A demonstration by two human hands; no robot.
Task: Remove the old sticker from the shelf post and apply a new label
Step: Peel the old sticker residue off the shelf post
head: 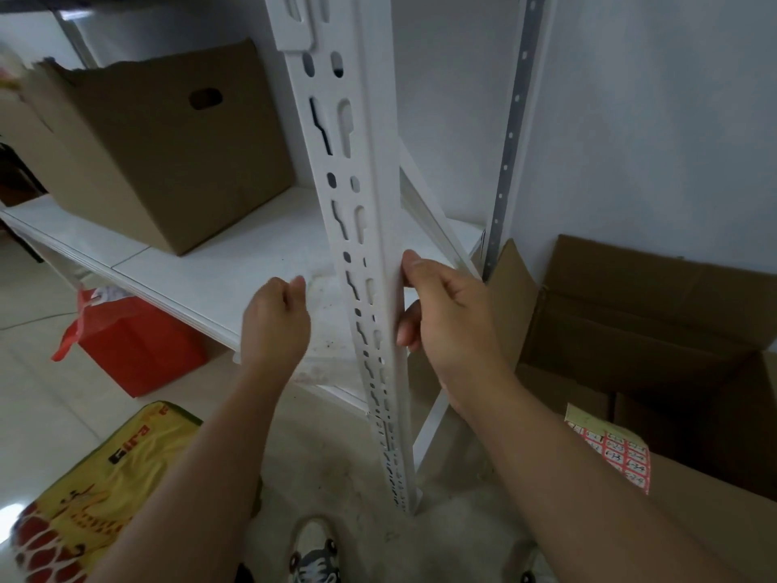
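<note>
A white slotted shelf post (361, 212) runs down the middle of the head view. My right hand (445, 313) holds the post's right edge, thumb on its front corner and fingers curled behind it. My left hand (275, 317) hovers just left of the post with thumb and fingertips pinched together; whether a scrap of sticker lies between them is too small to tell. I see no sticker on the post's face. A sheet of red-and-white labels (614, 452) lies on a cardboard box flap at the lower right.
A brown carton (168, 149) sits on the white shelf board (181, 263). An open cardboard box (656, 338) stands right of the post. A red box (138, 351) and a yellow bag (105, 494) lie on the floor left. My shoe (313, 553) is below.
</note>
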